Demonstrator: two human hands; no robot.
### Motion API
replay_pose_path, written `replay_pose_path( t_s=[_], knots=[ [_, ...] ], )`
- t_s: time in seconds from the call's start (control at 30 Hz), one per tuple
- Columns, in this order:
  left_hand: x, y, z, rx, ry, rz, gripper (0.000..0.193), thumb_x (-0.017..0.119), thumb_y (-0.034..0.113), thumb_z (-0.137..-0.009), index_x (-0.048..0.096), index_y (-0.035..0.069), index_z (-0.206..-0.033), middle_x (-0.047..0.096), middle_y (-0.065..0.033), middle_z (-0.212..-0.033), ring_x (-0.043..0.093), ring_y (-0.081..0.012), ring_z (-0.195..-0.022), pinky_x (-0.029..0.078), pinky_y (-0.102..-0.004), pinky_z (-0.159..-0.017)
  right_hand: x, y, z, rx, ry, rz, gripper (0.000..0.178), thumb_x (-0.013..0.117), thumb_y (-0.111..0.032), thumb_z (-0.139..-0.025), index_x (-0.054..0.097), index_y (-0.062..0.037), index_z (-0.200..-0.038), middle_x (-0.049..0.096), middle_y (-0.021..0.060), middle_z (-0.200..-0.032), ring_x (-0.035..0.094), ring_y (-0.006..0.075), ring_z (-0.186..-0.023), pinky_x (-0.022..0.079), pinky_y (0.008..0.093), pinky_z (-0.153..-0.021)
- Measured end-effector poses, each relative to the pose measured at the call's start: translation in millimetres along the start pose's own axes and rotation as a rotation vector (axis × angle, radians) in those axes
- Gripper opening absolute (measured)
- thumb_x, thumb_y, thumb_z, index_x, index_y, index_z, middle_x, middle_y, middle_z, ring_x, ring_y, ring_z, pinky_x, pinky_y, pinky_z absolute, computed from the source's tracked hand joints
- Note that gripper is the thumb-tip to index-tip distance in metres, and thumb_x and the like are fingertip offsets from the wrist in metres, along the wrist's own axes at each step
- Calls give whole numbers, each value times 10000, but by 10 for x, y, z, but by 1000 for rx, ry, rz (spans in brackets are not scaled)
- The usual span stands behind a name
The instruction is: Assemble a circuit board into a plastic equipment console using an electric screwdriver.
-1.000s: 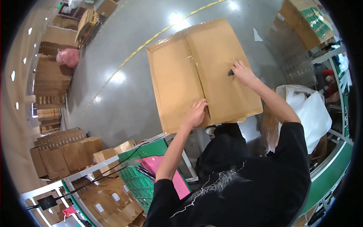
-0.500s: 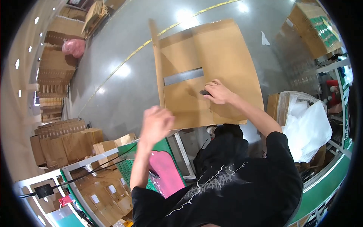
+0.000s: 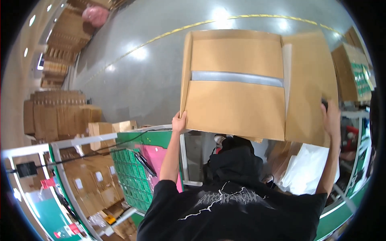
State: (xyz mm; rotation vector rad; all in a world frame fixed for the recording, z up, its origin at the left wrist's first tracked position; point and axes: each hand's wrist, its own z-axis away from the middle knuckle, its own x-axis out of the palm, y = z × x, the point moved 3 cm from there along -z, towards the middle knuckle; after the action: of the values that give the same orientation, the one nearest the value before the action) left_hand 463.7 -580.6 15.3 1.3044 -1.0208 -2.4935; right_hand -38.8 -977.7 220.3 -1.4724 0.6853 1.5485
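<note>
In the head view, a large cardboard box (image 3: pixel 257 98) is seen in front of the person's body, with its flapped top turned toward the camera; what it is carried by underneath cannot be told. Its left flap (image 3: pixel 185 72) is raised, while its right flap (image 3: pixel 309 86) is folded outward. Between them, two inner flaps (image 3: pixel 233 110) are turned in, and a grey strip (image 3: pixel 237 78) is exposed in the gap that is left between their edges. A pale strip (image 3: pixel 287 76) is seen along their right ends. The box's near left corner is gripped by the left hand (image 3: pixel 179 121), its fingers curled closely at the edge. At the outer edge of the right flap, the right hand (image 3: pixel 332 120) is partly curled, and a small dark object (image 3: pixel 324 103) is held at its fingers; whether the flap is also gripped cannot be told. Beyond the box's far edge, the grey floor (image 3: pixel 140 80) is crossed by a yellow line (image 3: pixel 181 29). Near the left forearm, a green wire basket (image 3: pixel 130 176) is placed beside a pink sheet (image 3: pixel 159 158). Below the right flap's near edge, white plastic wrapping (image 3: pixel 307 170) is bunched, partly covered by the right forearm.
</note>
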Motion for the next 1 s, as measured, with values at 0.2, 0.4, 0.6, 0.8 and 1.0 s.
replay_pose_path(
  t_s=[0.2,0.4,0.6,0.8,1.0],
  knots=[
    [-50,82,0,-185,32,-55,497,566,496,-805,622,143,-1151,675,-143,-972,621,-312,-989,474,-398,-859,2588,386,-382,434,-33,-802,504,396,-436,-954,512,13,-1152,590,153,-1060,533,289,-1037,410,389,-874],
    [-181,-104,883,15,405,-79,457,587,281,-840,542,42,-1227,622,-144,-1144,603,-259,-1037,452,-343,-898,2090,-1848,-1069,-198,168,-654,346,431,-277,-955,499,54,-1032,589,222,-968,552,378,-953,418,443,-811],
    [-828,-313,1932,52,278,601,220,481,93,-929,594,-3,-1092,656,-65,-1003,597,-104,-893,458,-235,-748,2380,-2017,-1338,-299,-55,-265,359,417,-303,-946,497,32,-1047,582,281,-980,550,449,-927,420,501,-771],
    [-1551,-488,2568,51,571,663,183,478,83,-933,592,7,-1054,649,-61,-909,599,-121,-864,459,-255,-734,387,-2467,-593,-305,169,-439,344,383,-323,-968,518,-17,-1052,621,240,-819,584,445,-735,436,491,-638],
    [-1809,202,2637,488,561,572,304,560,158,-865,577,-5,-1122,602,-120,-1083,543,-234,-1058,402,-349,-905,-175,-3033,1114,-685,-623,-166,255,464,-277,-941,495,-26,-904,573,139,-677,543,290,-608,410,357,-583]
  ],
)
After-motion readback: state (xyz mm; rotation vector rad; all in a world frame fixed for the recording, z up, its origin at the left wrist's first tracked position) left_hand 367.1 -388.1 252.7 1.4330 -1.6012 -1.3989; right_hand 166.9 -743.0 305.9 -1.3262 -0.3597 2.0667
